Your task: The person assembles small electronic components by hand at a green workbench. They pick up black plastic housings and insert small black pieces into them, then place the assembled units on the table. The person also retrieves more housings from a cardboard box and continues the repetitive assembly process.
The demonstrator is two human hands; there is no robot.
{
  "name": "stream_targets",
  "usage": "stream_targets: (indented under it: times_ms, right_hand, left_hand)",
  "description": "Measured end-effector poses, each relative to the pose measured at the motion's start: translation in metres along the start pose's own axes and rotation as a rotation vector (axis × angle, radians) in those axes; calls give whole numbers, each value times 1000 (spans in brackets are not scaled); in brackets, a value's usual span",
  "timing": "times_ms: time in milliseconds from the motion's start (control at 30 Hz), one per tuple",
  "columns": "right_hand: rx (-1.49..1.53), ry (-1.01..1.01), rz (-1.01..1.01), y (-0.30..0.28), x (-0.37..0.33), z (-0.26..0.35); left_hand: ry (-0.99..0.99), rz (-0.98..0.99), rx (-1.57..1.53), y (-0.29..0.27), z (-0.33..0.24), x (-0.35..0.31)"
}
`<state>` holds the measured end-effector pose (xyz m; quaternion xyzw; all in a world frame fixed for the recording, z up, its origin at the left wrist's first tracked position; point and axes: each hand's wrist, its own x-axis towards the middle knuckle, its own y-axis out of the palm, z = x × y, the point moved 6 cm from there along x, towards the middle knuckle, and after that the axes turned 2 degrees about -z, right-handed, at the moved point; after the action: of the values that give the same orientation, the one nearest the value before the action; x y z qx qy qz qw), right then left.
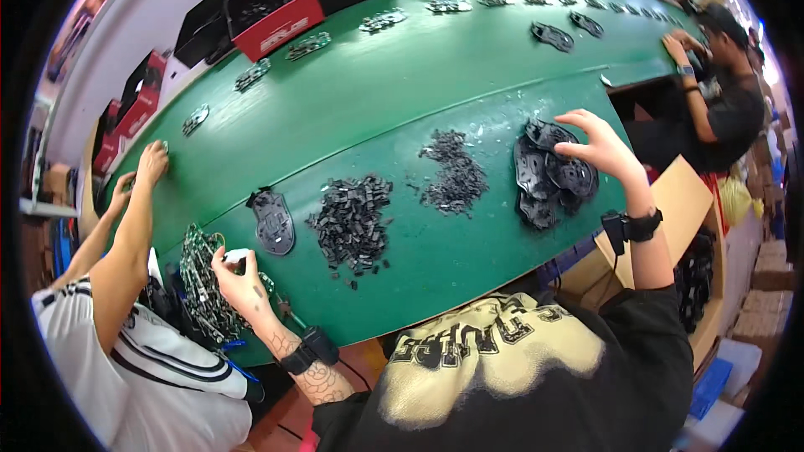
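My left hand (pixel 243 289) is at the near left, its fingers curled toward one another. A small white patch shows at the fingertips; I cannot tell whether it is held or wrapped round a finger. Beside that hand lies a heap of green circuit boards (pixel 205 289). Over a pile of black plastic mouse shells (pixel 536 172), my right hand (pixel 601 149) is open, thumb and fingers apart; whether it touches a shell is unclear. A single black mouse shell (pixel 273 222) lies between the boards and a heap of small black pieces (pixel 352 222).
Finer black parts (pixel 452 172) lie mid-table. A row of circuit boards (pixel 383 20) runs along the far green belt (pixel 335 100), with two dark shells (pixel 553 36) nearby. Red and black boxes (pixel 276 21) stand behind. Co-workers sit at left (pixel 159 377) and far right (pixel 729 92).
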<state>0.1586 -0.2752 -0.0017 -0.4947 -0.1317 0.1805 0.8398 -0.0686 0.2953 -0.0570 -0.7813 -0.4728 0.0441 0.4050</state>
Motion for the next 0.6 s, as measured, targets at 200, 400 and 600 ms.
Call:
stream_targets:
  times_ms: [200,400,600]
  right_hand:
    - [19,1,-112,25,-24,10]
    - [39,-60,-158,21,-25,14]
    - [164,-102,-298,2,-36,43]
  left_hand:
    - [19,-17,-35,-24,-34,-6]
    - [115,-195,-67,-55,-27,-16]
    - [68,-231,-139,-62,-35,-17]
